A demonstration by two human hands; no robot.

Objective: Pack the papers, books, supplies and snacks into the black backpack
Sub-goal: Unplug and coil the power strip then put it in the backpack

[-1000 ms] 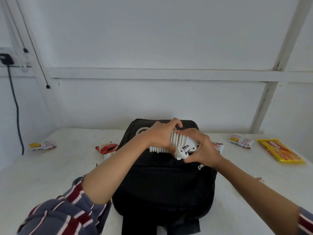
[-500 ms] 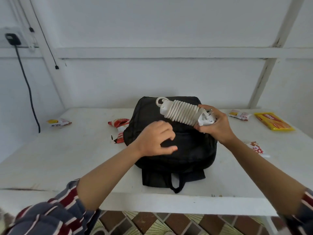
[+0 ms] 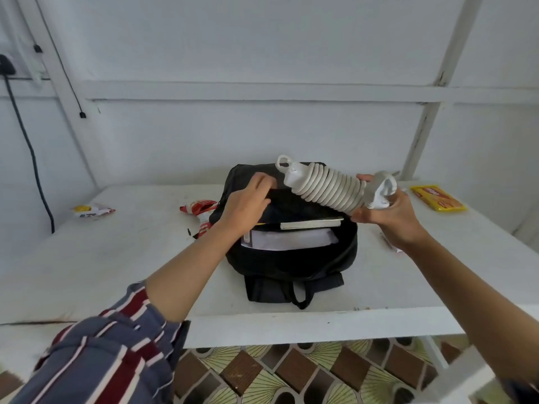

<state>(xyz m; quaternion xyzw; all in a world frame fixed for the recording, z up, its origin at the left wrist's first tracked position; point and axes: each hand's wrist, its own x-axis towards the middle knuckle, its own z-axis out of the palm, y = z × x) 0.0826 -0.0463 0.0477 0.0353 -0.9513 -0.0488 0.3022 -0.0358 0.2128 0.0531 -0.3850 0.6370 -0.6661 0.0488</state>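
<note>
Now my left hand (image 3: 245, 207) grips the backpack (image 3: 291, 263) flap open; my right hand (image 3: 389, 215) clutches a coiled cable (image 3: 323, 188) above it.

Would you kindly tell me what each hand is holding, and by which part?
The right hand grips the white coiled cord by its right end; the left hand holds the black backpack by its upper flap.

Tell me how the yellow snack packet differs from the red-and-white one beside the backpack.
The yellow snack packet is flat and rectangular; the red-and-white packet looks crumpled. The yellow snack packet lies apart, far right on the table; the red-and-white packet sits right beside the black backpack, on its left. Both rest on the table, not yet packed.
</note>
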